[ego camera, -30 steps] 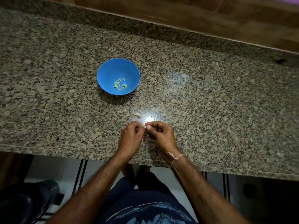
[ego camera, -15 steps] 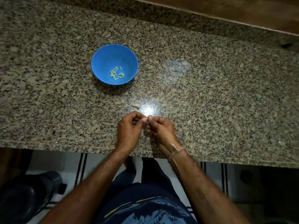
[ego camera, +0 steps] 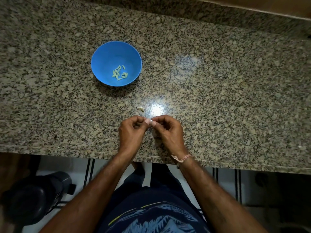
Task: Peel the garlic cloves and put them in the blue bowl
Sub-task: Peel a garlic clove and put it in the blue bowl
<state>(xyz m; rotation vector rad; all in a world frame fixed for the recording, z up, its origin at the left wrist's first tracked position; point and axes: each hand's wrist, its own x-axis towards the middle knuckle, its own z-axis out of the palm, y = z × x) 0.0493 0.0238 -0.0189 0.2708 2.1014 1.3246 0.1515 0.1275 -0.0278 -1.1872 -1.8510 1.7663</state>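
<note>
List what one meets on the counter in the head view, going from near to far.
The counter's front edge → left hand and right hand, side by side, pinching a garlic clove → small pale piece on the granite → blue bowl holding peeled cloves.

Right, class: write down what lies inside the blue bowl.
Pale peeled garlic cloves lie clustered low in the blue bowl. The bowl floor beneath them is covered.

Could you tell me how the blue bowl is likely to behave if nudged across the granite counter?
The round blue bowl looks like thin plastic holding only a few peeled garlic cloves, so probably light. On the glossy speckled granite counter it would likely slide rather than tip.
</note>
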